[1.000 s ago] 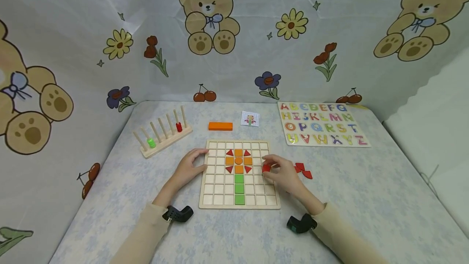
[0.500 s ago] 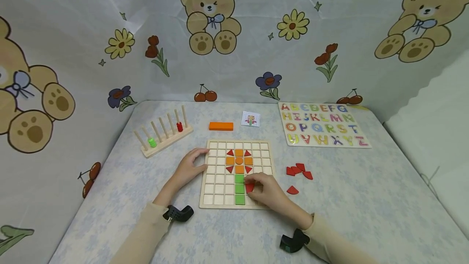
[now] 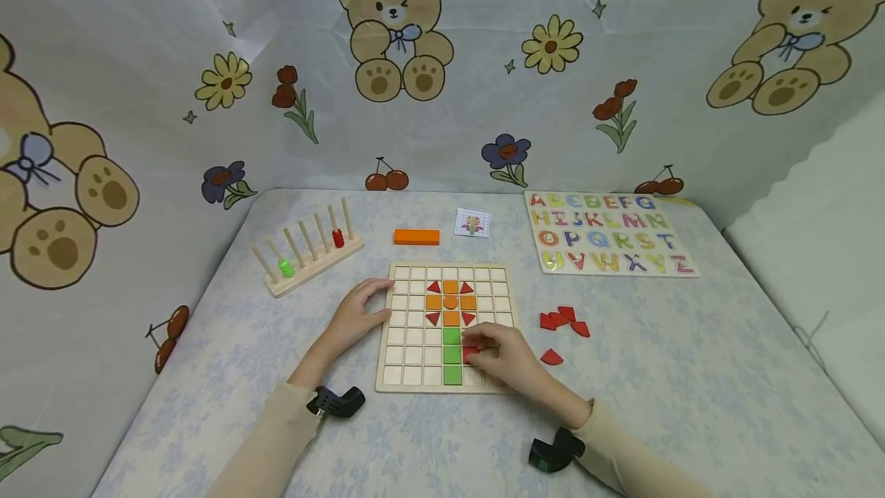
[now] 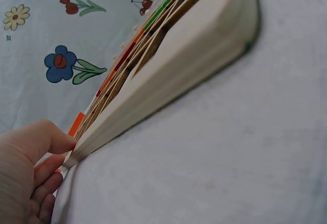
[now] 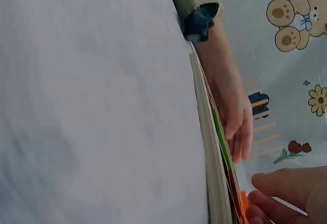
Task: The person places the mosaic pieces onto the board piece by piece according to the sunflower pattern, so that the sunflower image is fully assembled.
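Note:
My right hand (image 3: 508, 356) is over the right part of the wooden grid board (image 3: 412, 384), its thumb and index finger pinching a red tile (image 3: 470, 354) beside the green squares (image 3: 452, 355). The fingers partly cover that tile. My left hand (image 3: 356, 316) rests against the board's left edge, thumb and fingertips touching the frame; the left wrist view shows the thumb (image 4: 61, 141) right at the edge. Orange squares (image 3: 451, 287) surround an orange round tile (image 3: 451, 303), with red triangles (image 3: 433, 287) at the corners.
Several red tiles (image 3: 567, 315) and one red fan-shaped tile (image 3: 551, 357) lie right of the board. Behind it are an orange block (image 3: 416, 237) and a pattern card (image 3: 473, 223). A peg rack (image 3: 314, 264) stands back left, an alphabet board (image 3: 608, 237) back right.
My right hand has carried the red tile left and nearer, from the board's right edge to beside the green squares, staying there over the last half second. My left hand has not moved.

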Tool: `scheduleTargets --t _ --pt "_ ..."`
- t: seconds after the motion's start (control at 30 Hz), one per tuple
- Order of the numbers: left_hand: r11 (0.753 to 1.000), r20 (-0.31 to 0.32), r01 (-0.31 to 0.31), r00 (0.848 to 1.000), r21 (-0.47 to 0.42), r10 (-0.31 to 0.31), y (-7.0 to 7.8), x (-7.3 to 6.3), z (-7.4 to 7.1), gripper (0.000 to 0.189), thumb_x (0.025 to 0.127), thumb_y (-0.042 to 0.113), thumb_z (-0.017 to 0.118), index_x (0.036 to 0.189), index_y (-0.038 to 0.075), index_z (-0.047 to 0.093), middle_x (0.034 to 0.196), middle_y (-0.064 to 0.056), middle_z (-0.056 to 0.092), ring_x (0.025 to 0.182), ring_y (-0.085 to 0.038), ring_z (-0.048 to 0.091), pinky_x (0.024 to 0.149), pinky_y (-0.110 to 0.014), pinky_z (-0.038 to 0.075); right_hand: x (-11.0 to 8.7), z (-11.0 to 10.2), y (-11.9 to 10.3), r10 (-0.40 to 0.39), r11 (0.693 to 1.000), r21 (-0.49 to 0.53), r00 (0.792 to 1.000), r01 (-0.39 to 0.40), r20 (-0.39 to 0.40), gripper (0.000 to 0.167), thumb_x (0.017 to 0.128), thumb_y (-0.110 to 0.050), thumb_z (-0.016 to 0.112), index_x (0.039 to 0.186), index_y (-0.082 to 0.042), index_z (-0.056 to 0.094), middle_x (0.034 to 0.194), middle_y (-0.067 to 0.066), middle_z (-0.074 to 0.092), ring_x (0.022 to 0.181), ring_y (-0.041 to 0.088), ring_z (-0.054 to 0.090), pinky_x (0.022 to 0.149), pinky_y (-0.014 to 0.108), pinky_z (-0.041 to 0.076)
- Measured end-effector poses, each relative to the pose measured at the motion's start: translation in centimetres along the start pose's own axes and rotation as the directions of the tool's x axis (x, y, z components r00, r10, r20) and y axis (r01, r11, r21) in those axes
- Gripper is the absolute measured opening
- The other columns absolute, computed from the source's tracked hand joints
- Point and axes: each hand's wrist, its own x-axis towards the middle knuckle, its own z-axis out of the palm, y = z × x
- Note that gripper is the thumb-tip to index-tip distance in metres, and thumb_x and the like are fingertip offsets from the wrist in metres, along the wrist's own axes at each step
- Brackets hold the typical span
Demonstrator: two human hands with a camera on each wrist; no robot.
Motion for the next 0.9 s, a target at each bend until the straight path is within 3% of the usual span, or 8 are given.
scheduleTargets --t 0.1,0.2,0.33,0.43,0.5,0.63,0.77,0.9 --pt "1.0 -0.003 -0.006 1.0 0.002 0.006 0.0 0.0 0.0 0.049 0.092 0.009 0.068 0.139 0.007 0.056 0.145 -0.011 0.053 0.144 -0.031 0.038 0.121 -0.052 0.027 0.6 -2.1 0.3 0.058 0.998 -0.028 0.998 -0.058 -0.022 0.028 0.085 0.004 0.071 0.113 0.003 0.069 0.106 0.017 0.072 0.094 0.029 0.066 0.084 0.034 0.057" --pt "1.0 -0.004 -0.005 1.0 0.008 0.005 -0.1 0.1 0.1 0.049 0.092 0.01 0.068 0.139 0.007 0.056 0.145 -0.011 0.053 0.144 -0.03 0.038 0.121 -0.052 0.027 1.3 -5.5 1.3 0.081 0.988 -0.13 0.996 -0.085 -0.037 0.031 0.084 0.007 0.069 0.115 0.004 0.068 0.107 0.018 0.072 0.098 0.032 0.064 0.087 0.045 0.054" --pt "1.0 -0.002 -0.009 1.0 0.019 0.009 -0.1 0.1 0.0 0.049 0.092 0.01 0.068 0.139 0.008 0.056 0.145 -0.011 0.052 0.143 -0.031 0.039 0.12 -0.052 0.028 1.6 -10.2 3.5 0.102 0.972 -0.22 0.993 -0.087 0.061 0.039 0.082 0.004 0.073 0.119 0.003 0.066 0.108 0.017 0.071 0.1 0.033 0.063 0.088 0.049 0.052" --pt "1.0 -0.005 -0.01 1.0 0.026 0.01 0.0 0.0 0.0 0.05 0.092 0.009 0.068 0.14 0.007 0.055 0.145 -0.012 0.052 0.143 -0.032 0.039 0.12 -0.052 0.028 1.5 -12.1 4.9 0.152 0.965 -0.235 0.977 -0.114 0.148 0.043 0.079 -0.004 0.08 0.12 0.001 0.067 0.102 0.013 0.07 0.093 0.027 0.062 0.085 0.041 0.053" --pt "1.0 -0.006 -0.007 1.0 0.021 0.007 0.0 0.0 -0.1 0.05 0.091 0.009 0.069 0.14 0.007 0.055 0.145 -0.012 0.052 0.143 -0.032 0.039 0.12 -0.052 0.028 1.5 -12.6 5.5 0.19 0.959 -0.245 0.965 -0.142 0.181 0.045 0.078 -0.008 0.082 0.119 0.001 0.067 0.097 0.009 0.067 0.087 0.022 0.058 0.079 0.032 0.052" --pt "1.0 -0.009 -0.016 1.0 0.017 0.016 0.0 0.0 -0.1 0.05 0.091 0.009 0.069 0.139 0.007 0.055 0.145 -0.013 0.053 0.143 -0.032 0.039 0.12 -0.053 0.027 1.6 -12.4 6.0 0.209 0.954 -0.253 0.96 -0.158 0.186 0.043 0.078 -0.007 0.082 0.117 0.001 0.067 0.091 0.006 0.063 0.081 0.018 0.053 0.07 0.023 0.046" --pt "1.0 -0.011 -0.019 1.0 0.015 0.019 0.1 0.0 0.0 0.05 0.091 0.008 0.07 0.139 0.006 0.056 0.145 -0.013 0.053 0.143 -0.033 0.039 0.12 -0.054 0.027 1.5 -12.0 6.2 0.199 0.959 -0.235 0.966 -0.157 0.166 0.04 0.081 -0.002 0.077 0.119 0.0 0.067 0.099 0.01 0.068 0.088 0.019 0.058 0.077 0.025 0.05" --pt "1.0 -0.006 -0.005 1.0 0.015 0.005 0.3 0.0 0.1 0.05 0.09 0.008 0.07 0.139 0.007 0.056 0.146 -0.012 0.052 0.143 -0.032 0.039 0.12 -0.053 0.027 1.4 -11.7 6.2 0.193 0.965 -0.21 0.968 -0.159 0.157 0.041 0.082 0.001 0.074 0.123 -0.001 0.066 0.112 0.013 0.07 0.101 0.025 0.063 0.088 0.035 0.053"
